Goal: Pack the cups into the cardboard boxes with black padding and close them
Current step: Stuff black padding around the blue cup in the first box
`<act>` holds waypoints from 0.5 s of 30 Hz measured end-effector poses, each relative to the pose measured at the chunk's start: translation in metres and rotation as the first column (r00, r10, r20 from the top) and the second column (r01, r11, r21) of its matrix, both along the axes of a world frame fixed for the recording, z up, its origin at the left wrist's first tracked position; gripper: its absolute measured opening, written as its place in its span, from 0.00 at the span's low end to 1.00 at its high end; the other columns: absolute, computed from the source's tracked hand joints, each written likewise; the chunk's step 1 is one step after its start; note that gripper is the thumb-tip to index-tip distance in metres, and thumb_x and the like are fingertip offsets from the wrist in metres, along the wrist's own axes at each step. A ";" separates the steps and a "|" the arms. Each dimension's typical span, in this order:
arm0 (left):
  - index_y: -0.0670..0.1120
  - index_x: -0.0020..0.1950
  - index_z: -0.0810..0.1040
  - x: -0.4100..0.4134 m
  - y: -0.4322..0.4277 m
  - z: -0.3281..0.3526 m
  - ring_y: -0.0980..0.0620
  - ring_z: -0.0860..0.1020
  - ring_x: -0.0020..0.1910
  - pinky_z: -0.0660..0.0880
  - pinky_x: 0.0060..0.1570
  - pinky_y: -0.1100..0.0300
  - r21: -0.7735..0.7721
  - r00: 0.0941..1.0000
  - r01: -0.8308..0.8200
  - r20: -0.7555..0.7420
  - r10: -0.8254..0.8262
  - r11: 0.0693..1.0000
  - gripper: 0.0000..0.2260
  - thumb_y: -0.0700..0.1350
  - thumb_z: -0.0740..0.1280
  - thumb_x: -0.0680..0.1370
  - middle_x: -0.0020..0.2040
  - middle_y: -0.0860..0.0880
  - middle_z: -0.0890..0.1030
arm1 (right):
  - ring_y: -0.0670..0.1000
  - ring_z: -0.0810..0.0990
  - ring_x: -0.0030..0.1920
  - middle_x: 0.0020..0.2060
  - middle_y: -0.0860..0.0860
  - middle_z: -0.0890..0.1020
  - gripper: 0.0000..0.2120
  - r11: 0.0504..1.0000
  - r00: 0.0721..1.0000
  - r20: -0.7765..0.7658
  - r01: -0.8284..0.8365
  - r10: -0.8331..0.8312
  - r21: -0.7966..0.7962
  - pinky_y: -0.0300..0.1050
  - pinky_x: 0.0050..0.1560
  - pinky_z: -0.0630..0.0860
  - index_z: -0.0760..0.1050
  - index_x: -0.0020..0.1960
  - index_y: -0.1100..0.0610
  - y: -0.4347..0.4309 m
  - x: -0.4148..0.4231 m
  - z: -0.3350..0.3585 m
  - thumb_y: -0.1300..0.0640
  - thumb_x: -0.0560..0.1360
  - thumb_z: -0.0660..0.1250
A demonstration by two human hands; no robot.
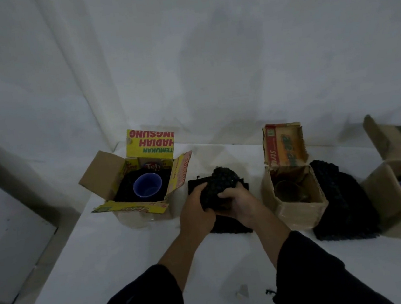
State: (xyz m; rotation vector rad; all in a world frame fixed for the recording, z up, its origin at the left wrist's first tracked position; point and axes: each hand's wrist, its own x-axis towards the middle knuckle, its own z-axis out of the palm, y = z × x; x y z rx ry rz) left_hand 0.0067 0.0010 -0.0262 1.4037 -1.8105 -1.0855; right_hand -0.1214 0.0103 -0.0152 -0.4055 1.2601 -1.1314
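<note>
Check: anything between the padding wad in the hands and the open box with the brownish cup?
Nothing visible: the left hand and right hand grip the padding wad beside the cardboard box, with only bare table between. Box top open, flap upright at the far side, brownish cup inside.

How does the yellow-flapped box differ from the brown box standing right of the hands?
The yellow-flapped box holds a blue cup ringed by black padding; the brown box holds a brownish cup with no padding seen inside. The yellow-flapped box has flaps spread on all sides; the brown box shows one flap, upright at its back. Both are open with a cup inside.
</note>
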 end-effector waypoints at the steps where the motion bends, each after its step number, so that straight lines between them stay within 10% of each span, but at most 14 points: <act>1: 0.47 0.69 0.68 0.001 0.001 0.002 0.47 0.73 0.63 0.73 0.60 0.56 -0.010 1.000 0.024 -0.001 -0.024 1.000 0.27 0.30 0.60 0.71 0.63 0.45 0.76 | 0.64 0.73 0.61 0.64 0.59 0.71 0.30 0.999 1.000 0.029 0.011 -0.010 -0.030 0.61 0.54 0.78 0.61 0.69 0.49 0.001 -0.004 0.003 0.70 0.73 0.63; 7: 0.48 0.70 0.67 0.007 0.000 0.030 0.48 0.75 0.60 0.71 0.52 0.64 -0.137 0.989 0.147 0.055 -0.140 0.980 0.28 0.32 0.62 0.70 0.61 0.47 0.77 | 0.61 0.75 0.56 0.59 0.54 0.70 0.37 0.982 0.998 0.022 -0.055 0.060 -0.179 0.60 0.49 0.79 0.66 0.68 0.43 -0.001 -0.022 0.029 0.78 0.71 0.60; 15: 0.51 0.54 0.70 0.034 -0.003 0.056 0.58 0.73 0.54 0.73 0.48 0.65 -0.546 0.999 0.035 0.019 -0.030 0.837 0.18 0.36 0.66 0.68 0.60 0.47 0.72 | 0.57 0.81 0.44 0.46 0.57 0.78 0.17 0.949 0.985 -0.108 -0.158 0.133 -0.272 0.50 0.36 0.83 0.72 0.51 0.55 -0.023 -0.019 0.072 0.76 0.72 0.62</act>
